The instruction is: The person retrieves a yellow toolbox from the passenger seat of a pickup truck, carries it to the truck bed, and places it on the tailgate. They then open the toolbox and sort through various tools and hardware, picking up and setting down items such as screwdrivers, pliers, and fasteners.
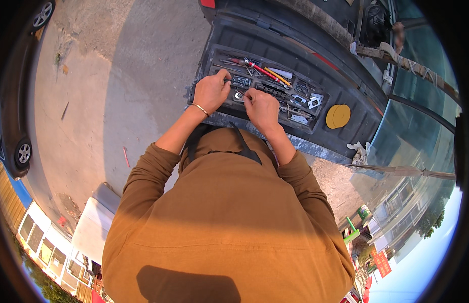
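Observation:
Both my hands are over a dark divided tool tray [310,130] that lies on a black ribbed truck tailgate. My left hand [211,93], with a bangle at its wrist, is above the tray's near left corner. Its thumb and fingers are pinched together, and what they hold is too small to name. To its right my right hand [264,109] is also closed in a pinch, by a small light metal piece [239,95]; what is in its fingers is hidden. Small screws [242,81] fill a compartment just beyond. A red pen-like tool [267,71] and a yellow one [278,76] lie across the tray.
Metal plates [315,101] sit in the tray's right end. Two round yellow discs [337,116] lie on the tailgate to the right, near a crumpled whitish rag [359,152]. Glass sheets [416,121] stand at the right, with a wrapped bar [371,51] beside them. A dark car [22,101] is far left.

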Demonstrator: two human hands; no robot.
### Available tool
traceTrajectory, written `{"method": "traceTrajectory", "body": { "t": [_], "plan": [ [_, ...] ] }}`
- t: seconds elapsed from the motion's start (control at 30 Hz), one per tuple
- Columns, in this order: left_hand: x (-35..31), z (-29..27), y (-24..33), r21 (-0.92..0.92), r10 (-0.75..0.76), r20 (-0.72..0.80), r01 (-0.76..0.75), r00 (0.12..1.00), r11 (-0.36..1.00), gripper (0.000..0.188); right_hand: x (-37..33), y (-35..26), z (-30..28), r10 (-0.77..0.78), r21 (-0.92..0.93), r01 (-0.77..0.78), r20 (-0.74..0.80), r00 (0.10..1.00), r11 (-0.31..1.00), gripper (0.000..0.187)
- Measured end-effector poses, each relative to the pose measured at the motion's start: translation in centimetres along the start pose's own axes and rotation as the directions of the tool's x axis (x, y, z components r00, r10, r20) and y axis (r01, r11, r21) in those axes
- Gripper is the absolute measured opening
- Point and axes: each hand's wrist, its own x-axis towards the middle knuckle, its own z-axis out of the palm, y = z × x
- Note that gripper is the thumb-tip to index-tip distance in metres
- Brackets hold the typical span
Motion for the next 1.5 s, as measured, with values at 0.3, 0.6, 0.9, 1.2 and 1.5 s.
{"method": "traceTrajectory", "body": {
  "t": [0.3, 0.6, 0.9, 1.2, 1.5],
  "plan": [
    [0.7, 1.9, 0.6, 0.047, 0.187, 0.006, -0.187, 0.982, 0.981, 0.016, -1.4, -0.3, 0.8, 0.076, 0.088, -0.073, -0.033, 0.997, 0.993, 0.014],
    [1.2, 3.0, 1.0, 0.19, 0.293, 0.05, -0.298, 0.955, 0.936, 0.017, -2.6, 0.8, -0.5, 0.174, 0.088, -0.167, -0.07, 0.982, 0.982, 0.013],
    [1.8, 3.5, 1.3, 0.078, 0.24, -0.055, -0.235, 0.969, 0.969, 0.017, -1.7, 1.0, -0.7, 0.15, 0.092, -0.139, -0.115, 0.982, 0.986, 0.012],
    [1.8, 0.8, -0.6, -0.764, -0.196, 0.219, 0.293, 0.956, 0.575, 0.017, 2.1, 1.5, 0.0, -0.12, -0.111, 0.095, -0.243, 0.963, 0.989, 0.01],
    [1.7, 0.0, -1.0, -0.834, -0.203, 0.435, 0.477, 0.877, 0.277, 0.037, 4.2, 2.9, 1.1, -0.185, -0.222, 0.149, -0.153, 0.971, 0.964, 0.008]
  ]
}}
